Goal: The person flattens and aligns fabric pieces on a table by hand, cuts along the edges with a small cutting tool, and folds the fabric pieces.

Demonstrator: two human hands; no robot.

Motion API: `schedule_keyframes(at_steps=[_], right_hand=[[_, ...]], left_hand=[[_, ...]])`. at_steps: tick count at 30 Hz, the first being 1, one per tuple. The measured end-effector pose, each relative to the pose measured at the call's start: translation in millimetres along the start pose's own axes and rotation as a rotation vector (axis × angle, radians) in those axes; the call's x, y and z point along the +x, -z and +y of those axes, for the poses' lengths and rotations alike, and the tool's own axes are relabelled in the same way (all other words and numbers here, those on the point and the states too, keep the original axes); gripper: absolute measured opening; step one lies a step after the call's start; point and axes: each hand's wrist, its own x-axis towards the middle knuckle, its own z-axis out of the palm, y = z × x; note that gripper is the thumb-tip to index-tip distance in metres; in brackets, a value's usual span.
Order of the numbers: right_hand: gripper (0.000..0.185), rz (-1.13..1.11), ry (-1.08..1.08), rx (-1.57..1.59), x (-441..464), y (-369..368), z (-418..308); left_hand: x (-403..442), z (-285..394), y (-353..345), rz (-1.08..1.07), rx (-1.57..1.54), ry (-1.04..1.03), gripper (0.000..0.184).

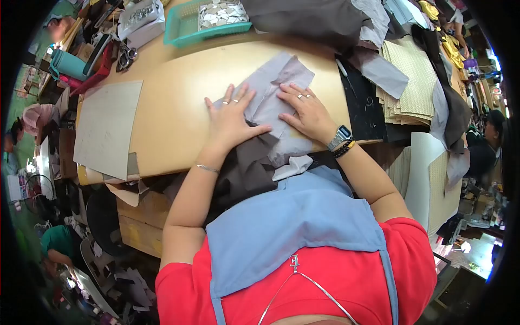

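Note:
A thin greyish-lilac cloth [265,89] lies creased on the wooden table [181,86]. My left hand [232,116] rests with fingers spread at the cloth's left edge, the thumb pointing right over it. On the cloth's right part lies my right hand [306,111], palm down, fingers stretched out. Dark brown fabric [246,168] hangs over the table's front edge below my left hand, reaching my lap. A small white cloth piece [292,168] is beside it, above my blue apron [298,216].
A grey board [108,127] lies at the left. Scissors [126,57] and a teal tray [181,26] with white pieces are at the back. Dark fabric [309,19] covers the back right; patterned sheets [414,81] are stacked at the right. Several people are farther off on both sides.

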Motion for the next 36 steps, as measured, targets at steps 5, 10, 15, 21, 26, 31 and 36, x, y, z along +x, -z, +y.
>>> schedule_keyframes(at_steps=[5, 10, 15, 21, 26, 31, 36], right_hand=[[0.052, 0.020, -0.006, -0.030, 0, -1, 2], [0.045, 0.056, -0.020, -0.004, 7, 16, 17], [0.038, 0.398, -0.364, -0.340, -4, 47, 99], [0.028, 0.200, -0.560, -0.163, -15, 66, 126], [0.022, 0.019, -0.579, -0.152, -22, 80, 135], [0.018, 0.402, -0.549, 0.714, -23, 64, 113], [0.014, 0.301, -0.430, 1.346, 1, 28, 16]], left_hand=[[-23, -18, 0, 0.022, -0.043, 0.017, 0.103], [-27, -15, 3, 0.015, 0.004, 0.007, 0.107], [-28, -19, -8, 0.067, 0.039, -0.014, 0.110], [-26, -17, -10, 0.094, 0.009, 0.033, 0.093], [-27, -14, -11, 0.089, 0.000, 0.079, 0.084], [-26, -14, -11, 0.111, 0.007, 0.055, 0.082], [-22, -22, -27, 0.215, 0.030, -0.162, 0.081]])
